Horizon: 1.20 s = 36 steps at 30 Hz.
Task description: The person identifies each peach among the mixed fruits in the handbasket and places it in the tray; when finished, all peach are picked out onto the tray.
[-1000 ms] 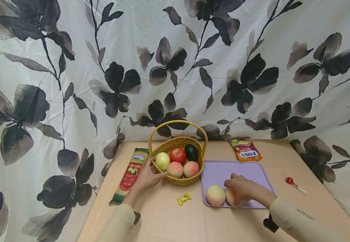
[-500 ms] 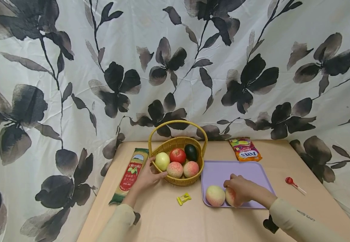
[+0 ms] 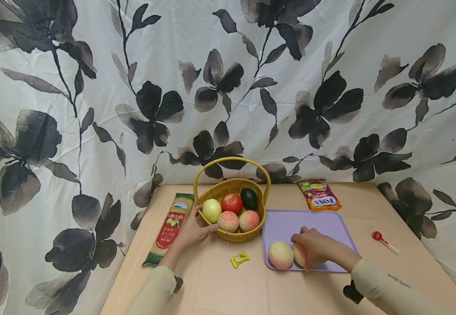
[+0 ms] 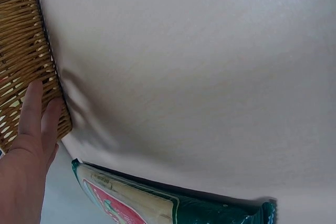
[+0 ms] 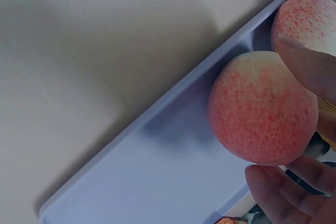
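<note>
My left hand [image 3: 194, 229] rests against the left side of the yellow wicker basket [image 3: 236, 237], its thumb beside the front rim. In the left wrist view, straight fingers [image 4: 32, 106] lie on the outer wickerwork. Inside the basket are a pale green apple-like fruit [image 3: 211, 210], a red fruit [image 3: 232, 203], a dark avocado-like fruit [image 3: 249, 198] and two peaches. At the front of the purple tray [image 3: 308, 218], my right hand [image 3: 317, 248] holds a pink and cream peach [image 5: 262, 108] between thumb and fingers. Another peach [image 3: 281, 255] sits left of it on the tray.
A long pack labelled Olivoilà [image 3: 170, 225] lies left of the basket. A small yellow wrapped candy [image 3: 240, 259] lies between basket and tray. Behind the tray is a FOX'S candy bag [image 3: 320, 194], and a red lollipop [image 3: 377, 235] lies to the right. Floral cloth [image 3: 228, 87] hangs behind the table.
</note>
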Available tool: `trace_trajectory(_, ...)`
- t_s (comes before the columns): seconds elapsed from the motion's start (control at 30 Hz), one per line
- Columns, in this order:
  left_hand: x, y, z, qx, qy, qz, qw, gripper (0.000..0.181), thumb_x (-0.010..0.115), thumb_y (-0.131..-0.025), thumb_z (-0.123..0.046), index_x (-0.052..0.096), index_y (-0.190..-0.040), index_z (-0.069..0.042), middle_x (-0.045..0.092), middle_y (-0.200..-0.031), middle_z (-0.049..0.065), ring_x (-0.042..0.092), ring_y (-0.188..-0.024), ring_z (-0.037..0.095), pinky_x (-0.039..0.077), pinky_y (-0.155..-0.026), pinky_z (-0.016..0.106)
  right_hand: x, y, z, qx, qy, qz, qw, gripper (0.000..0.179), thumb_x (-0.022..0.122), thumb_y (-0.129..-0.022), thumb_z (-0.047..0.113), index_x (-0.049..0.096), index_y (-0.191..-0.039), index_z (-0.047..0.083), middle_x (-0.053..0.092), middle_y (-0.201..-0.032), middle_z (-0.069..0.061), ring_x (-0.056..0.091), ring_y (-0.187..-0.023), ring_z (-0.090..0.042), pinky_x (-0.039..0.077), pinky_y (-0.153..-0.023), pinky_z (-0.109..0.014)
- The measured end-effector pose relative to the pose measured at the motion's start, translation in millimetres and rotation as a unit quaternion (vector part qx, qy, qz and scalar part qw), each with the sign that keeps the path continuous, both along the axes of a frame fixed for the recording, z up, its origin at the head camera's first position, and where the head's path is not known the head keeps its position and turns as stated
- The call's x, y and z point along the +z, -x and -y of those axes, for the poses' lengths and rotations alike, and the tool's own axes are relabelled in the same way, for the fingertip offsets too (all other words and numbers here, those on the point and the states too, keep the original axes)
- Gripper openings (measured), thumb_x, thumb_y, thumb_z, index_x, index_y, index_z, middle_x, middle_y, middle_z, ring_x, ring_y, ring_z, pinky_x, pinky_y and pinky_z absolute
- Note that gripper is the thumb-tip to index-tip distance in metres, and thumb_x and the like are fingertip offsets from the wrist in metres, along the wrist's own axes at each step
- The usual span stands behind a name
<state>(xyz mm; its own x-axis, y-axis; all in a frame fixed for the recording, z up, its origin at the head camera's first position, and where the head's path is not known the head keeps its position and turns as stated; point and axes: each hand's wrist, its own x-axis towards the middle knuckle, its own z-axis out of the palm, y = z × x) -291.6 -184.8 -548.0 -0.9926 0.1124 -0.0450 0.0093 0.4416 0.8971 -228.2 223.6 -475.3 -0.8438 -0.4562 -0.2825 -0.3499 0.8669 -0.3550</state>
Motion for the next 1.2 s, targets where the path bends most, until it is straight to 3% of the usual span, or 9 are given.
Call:
trace_trajectory(0.33,0.0,-0.7,0.7,0.002,-0.005,-0.001,1.0,0.102,0.089,-0.083,-0.037,0.028,-0.159,-0.008,0.035,-0.165,0.024,0.036,-0.152,0.045,0.037,-0.12,0.06,14.8,7.2,4.1,0.006,-0.017,0.005,0.9998,0.069,0.095,-0.058,0.004,0.067,-0.121,0.009,0.06,-0.111,-0.014,0.055,-0.097,-0.031,0.054,-0.077,-0.053)
trace_trajectory(0.57,-1.2,-0.5,1.5,0.002,-0.002,-0.003,1.0,0.101,0.089,-0.084,-0.038,0.028,-0.159,-0.009,0.035,-0.165,0.024,0.035,-0.153,0.045,0.036,-0.121,0.06,57.5,31.5,20.9,0.023,-0.03,-0.001,0.9993,0.066,0.094,-0.072,0.01,0.064,-0.131,0.01,0.059,-0.124,-0.018,0.06,-0.109,-0.033,0.059,-0.087,-0.053)
trace_trajectory(0.7,-1.9,-1.2,0.4,0.006,-0.007,0.0,1.0,0.1,0.088,-0.085,-0.037,0.027,-0.16,-0.011,0.033,-0.166,0.022,0.037,-0.152,0.043,0.038,-0.12,0.058,82.6,48.1,38.3,0.045,-0.025,-0.021,0.9984,0.072,0.096,-0.073,0.019,0.061,-0.136,0.009,0.059,-0.129,-0.02,0.061,-0.114,-0.034,0.057,-0.094,-0.055)
trace_trajectory(0.87,-0.7,-2.6,2.6,0.006,-0.012,0.002,0.9999,0.102,0.088,-0.085,-0.037,0.025,-0.161,-0.01,0.032,-0.167,0.024,0.041,-0.15,0.043,0.041,-0.118,0.057,101.4,71.6,71.2,0.08,-0.029,-0.036,0.9957,0.074,0.095,-0.075,0.029,0.062,-0.137,0.009,0.064,-0.132,-0.016,0.062,-0.12,-0.032,0.054,-0.101,-0.054)
trace_trajectory(0.97,0.4,-3.5,3.4,0.008,-0.011,-0.001,0.9999,0.102,0.088,-0.085,-0.037,0.026,-0.161,-0.01,0.033,-0.166,0.024,0.039,-0.151,0.043,0.039,-0.119,0.058,104.0,85.0,92.2,0.091,-0.043,-0.039,0.9941,0.075,0.094,-0.075,0.035,0.063,-0.139,0.011,0.065,-0.134,-0.013,0.061,-0.12,-0.029,0.055,-0.101,-0.05)
trace_trajectory(1.2,-0.7,-4.7,1.8,0.008,-0.008,0.001,0.9999,0.103,0.088,-0.084,-0.039,0.026,-0.161,-0.01,0.032,-0.167,0.023,0.038,-0.152,0.043,0.038,-0.12,0.058,91.3,110.3,136.2,0.079,-0.04,0.031,0.9956,0.075,0.091,-0.081,0.03,0.058,-0.144,0.008,0.061,-0.143,-0.013,0.056,-0.133,-0.031,0.047,-0.114,-0.052)
